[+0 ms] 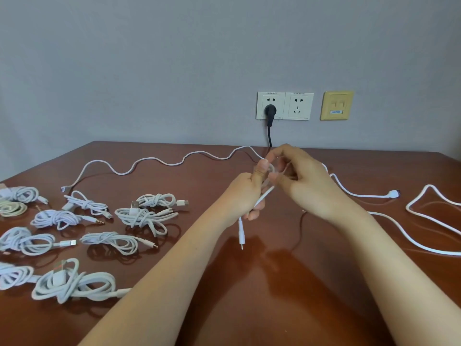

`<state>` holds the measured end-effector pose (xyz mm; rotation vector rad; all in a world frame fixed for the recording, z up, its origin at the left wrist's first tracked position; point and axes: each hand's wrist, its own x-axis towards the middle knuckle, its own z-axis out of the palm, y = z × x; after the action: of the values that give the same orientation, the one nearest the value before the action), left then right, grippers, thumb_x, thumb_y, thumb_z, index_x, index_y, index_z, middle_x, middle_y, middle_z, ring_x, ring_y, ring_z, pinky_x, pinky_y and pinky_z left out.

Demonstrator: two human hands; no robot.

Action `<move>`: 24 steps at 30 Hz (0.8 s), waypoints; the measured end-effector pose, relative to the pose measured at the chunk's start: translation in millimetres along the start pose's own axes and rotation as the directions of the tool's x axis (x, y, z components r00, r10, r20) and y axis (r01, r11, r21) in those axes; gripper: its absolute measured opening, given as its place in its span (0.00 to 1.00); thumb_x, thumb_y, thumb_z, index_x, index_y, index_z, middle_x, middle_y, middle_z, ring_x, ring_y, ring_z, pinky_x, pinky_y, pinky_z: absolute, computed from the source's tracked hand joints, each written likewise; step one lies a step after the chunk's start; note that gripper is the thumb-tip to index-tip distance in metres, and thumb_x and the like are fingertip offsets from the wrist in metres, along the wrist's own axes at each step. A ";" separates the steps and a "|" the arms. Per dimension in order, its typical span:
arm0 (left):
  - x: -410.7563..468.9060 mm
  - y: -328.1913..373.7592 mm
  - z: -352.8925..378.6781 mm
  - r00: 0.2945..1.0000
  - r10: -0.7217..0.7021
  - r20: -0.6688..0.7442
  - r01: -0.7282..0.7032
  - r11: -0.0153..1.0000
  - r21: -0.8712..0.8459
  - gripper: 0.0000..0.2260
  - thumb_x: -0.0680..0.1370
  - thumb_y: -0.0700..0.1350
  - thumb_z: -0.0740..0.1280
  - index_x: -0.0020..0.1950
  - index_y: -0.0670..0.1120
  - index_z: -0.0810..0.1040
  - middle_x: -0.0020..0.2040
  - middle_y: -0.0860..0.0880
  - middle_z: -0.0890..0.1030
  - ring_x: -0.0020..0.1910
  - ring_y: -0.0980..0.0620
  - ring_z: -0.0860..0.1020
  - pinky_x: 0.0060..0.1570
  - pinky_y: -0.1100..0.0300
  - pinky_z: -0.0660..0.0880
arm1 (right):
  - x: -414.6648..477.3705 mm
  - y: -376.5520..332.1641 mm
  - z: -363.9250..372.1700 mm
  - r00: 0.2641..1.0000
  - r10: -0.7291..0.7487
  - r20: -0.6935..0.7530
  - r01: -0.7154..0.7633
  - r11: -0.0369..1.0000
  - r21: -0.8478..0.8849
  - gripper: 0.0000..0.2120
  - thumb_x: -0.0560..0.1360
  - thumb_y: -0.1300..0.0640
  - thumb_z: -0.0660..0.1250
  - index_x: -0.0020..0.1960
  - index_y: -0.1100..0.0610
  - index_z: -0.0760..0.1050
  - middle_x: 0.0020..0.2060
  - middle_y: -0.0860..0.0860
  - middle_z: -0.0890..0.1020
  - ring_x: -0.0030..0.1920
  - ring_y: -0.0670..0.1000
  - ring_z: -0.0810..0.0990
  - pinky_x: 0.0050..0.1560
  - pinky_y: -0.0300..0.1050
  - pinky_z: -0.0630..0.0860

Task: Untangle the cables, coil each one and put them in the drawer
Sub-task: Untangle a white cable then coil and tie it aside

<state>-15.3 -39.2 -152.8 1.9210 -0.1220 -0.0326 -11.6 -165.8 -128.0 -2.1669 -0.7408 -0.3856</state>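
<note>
Head view, the only one we have: both hands are working in mid-air just below the black plug (270,111). The left hand (245,193) is gripping a white cable (262,198), fingers curled round it and thumb up, with its connector dangling beneath the fist. The right hand (304,181) is pinching a small loop of that cable right beside the left thumb, so by my reading a coil is only starting here, barely a turn or two in. Down and far left of the plug, about ten bundles (144,217) are sitting coiled and knotted in rows on the table (274,283), so that share of the coiling looks done. A wavy cable (149,161) is trailing out uncoiled to the left of the plug, running toward the hands, and more loose cables (429,196) are sprawling below and right of the plug. Whether any of those runs belongs to the cable in hand, I cannot tell, because the hands are covering the junction. No drawer is showing anywhere, and every bundle is lying out on the table, so the putting away looks to be entirely ahead.
</note>
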 end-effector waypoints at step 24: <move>-2.7 0.3 -0.7 0.982 0.011 0.188 -0.002 0.999 -0.047 0.32 0.67 0.70 0.40 0.34 0.44 0.66 0.17 0.52 0.65 0.14 0.56 0.62 0.19 0.70 0.60 | -0.3 1.8 -4.1 0.995 -0.095 0.016 0.097 0.984 -0.151 0.09 0.71 0.63 0.69 0.44 0.56 0.69 0.34 0.45 0.75 0.38 0.41 0.69 0.39 0.26 0.63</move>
<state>-17.9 -38.4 -152.4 1.8681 -0.2523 -0.2120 -10.8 -170.0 -126.6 -2.2811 -0.8475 -0.4964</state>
